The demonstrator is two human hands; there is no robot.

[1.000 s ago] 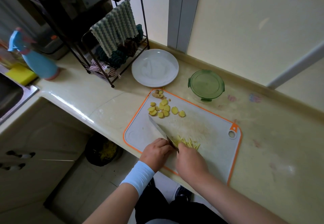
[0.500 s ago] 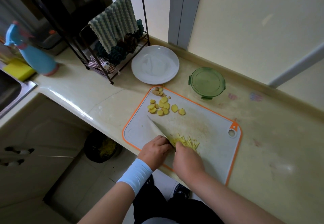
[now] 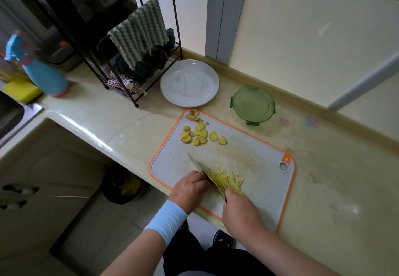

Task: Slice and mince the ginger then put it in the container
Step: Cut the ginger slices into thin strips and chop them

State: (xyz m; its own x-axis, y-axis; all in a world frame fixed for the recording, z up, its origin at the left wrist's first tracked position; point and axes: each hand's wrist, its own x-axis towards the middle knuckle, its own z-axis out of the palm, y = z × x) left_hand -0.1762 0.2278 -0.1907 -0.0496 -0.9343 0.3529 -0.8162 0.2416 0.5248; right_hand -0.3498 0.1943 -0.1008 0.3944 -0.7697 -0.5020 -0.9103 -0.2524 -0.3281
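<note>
Right hand (image 3: 239, 209) drew the knife (image 3: 203, 171) back.

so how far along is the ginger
Partway. Done: ginger slices lie at the far end of the cutting board, and a pile of strips is cut. In hand: the right hand holds the knife by the strips, left hand beside the blade. Left: remaining slices, mincing, and filling the lidded container.

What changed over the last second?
The right hand has drawn the knife a little back toward the person, so more of the ginger strips show beside the blade. Nothing picked up or released. The left hand stays curled beside the blade; the ginger slices, lidded green container and white plate lie as before.
</note>
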